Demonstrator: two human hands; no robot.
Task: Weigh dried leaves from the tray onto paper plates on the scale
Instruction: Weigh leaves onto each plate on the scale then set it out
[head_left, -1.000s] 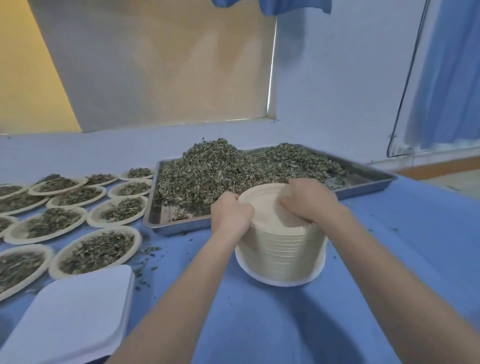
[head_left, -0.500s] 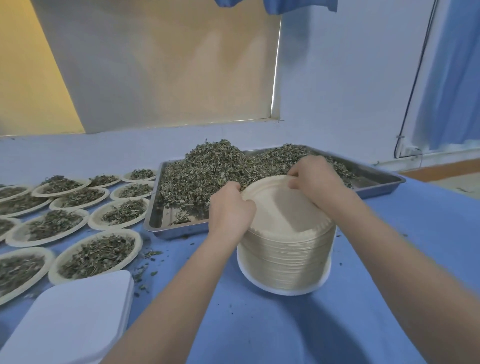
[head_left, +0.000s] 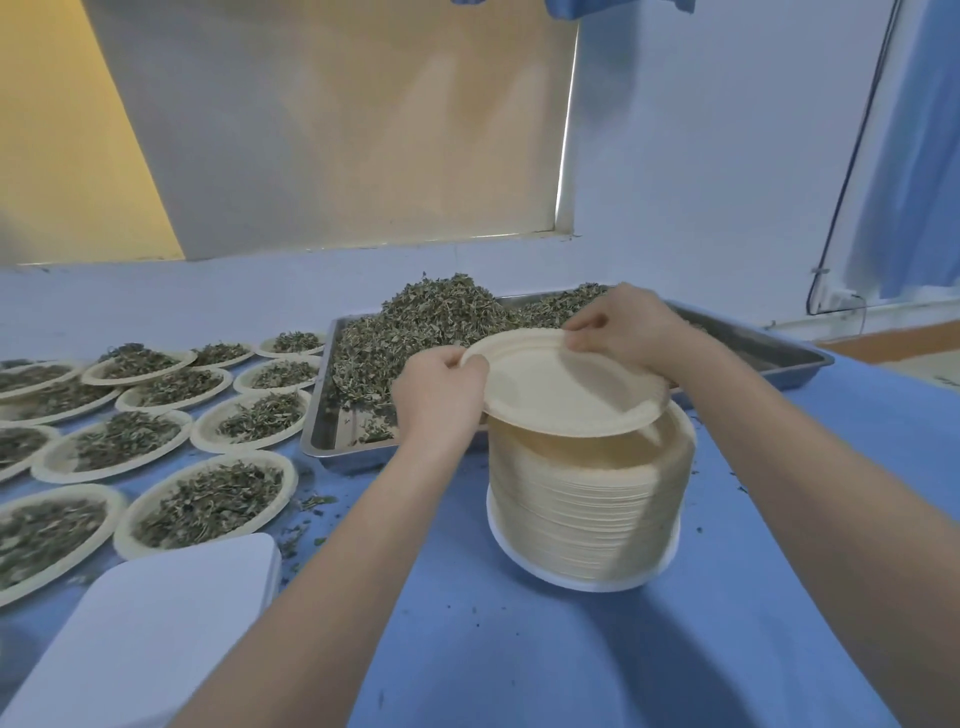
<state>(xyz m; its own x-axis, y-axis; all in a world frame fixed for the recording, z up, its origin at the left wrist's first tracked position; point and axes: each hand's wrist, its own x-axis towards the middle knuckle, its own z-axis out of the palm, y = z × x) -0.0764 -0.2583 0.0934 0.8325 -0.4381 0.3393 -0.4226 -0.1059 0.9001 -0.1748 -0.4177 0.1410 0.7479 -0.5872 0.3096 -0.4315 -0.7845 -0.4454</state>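
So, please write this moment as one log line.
step: take plate | left hand: holds plate rim | right hand: holds far rim | plate: tilted above stack | scale: bare

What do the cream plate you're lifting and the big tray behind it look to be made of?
The round cream plate, pinched by the left hand and right hand above the stack of plates, looks like matte moulded paper or pulp: dull, thin-rimmed, no shine. The rectangular grey tray holding dried leaves looks like brushed metal, probably steel, judging by its rolled, reflective rim.
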